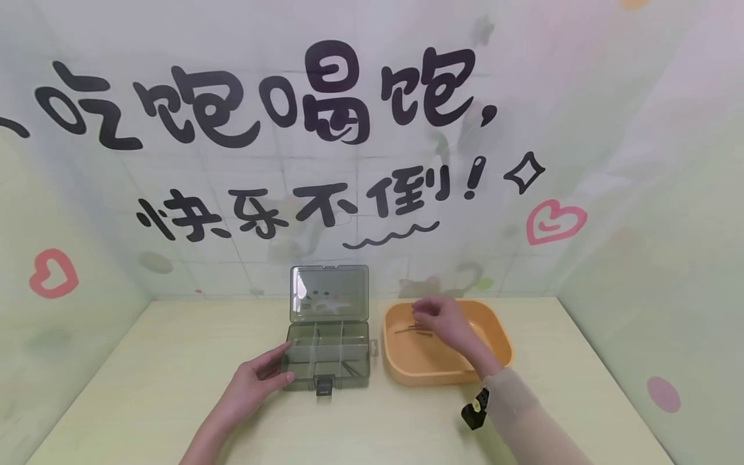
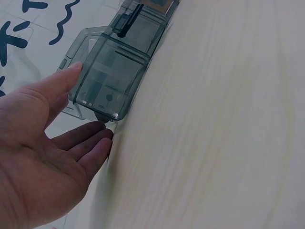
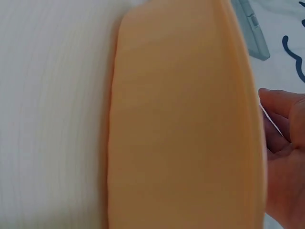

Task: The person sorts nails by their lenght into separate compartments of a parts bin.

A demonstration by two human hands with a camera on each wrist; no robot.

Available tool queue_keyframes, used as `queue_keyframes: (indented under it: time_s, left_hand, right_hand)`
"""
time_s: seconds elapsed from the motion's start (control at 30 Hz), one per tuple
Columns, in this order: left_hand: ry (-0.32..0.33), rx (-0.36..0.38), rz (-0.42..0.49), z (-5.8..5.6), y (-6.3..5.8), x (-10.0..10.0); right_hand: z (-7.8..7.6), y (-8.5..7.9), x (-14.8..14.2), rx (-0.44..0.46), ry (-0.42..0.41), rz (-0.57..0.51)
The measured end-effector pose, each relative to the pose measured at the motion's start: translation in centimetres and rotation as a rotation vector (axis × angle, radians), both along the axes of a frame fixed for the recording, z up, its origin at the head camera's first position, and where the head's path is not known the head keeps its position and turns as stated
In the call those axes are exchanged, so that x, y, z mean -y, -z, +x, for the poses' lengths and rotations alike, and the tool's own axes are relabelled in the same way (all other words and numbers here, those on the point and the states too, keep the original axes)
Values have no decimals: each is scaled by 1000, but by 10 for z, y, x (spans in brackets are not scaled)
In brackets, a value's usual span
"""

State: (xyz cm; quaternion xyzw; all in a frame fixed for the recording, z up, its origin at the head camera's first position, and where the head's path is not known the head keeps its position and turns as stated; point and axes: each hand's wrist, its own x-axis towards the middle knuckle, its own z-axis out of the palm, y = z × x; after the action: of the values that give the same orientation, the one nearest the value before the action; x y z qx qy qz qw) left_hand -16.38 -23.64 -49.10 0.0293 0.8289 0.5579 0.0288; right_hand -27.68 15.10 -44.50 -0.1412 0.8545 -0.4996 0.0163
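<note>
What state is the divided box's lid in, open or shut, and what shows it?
Open: the lid stands raised behind the divided box, leaving its compartments uncovered.

Here's the right sleeve [image 1: 540, 420], pale beige, toward the right edge of the surface [image 1: 604, 416], and there by its cuff [image 1: 504, 394], a chunky black device [image 1: 473, 418], its small mark [image 1: 478, 405] apparently yellowish.

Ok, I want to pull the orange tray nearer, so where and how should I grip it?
I'd pinch the near rim of the orange tray around its middle, coming from the near side. That long raised edge faces you, whereas the grey box sits close to the tray's left end.
</note>
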Motion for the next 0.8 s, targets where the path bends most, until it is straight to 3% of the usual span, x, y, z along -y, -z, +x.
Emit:
queue_keyframes:
  time_s: [0.3,0.6,0.8]
  left_hand:
    - [-1,-7,-3,-2,0,-2]
    - [4,-4,3,-2,-3,-3]
    - [-3,-4,-5,-1,-2,-2]
  right_hand:
    - [-3,15,-26,34,-40,237]
    - [-8,24,-39,34,-16,253]
    - [-10,30,-38,-31,-31,271]
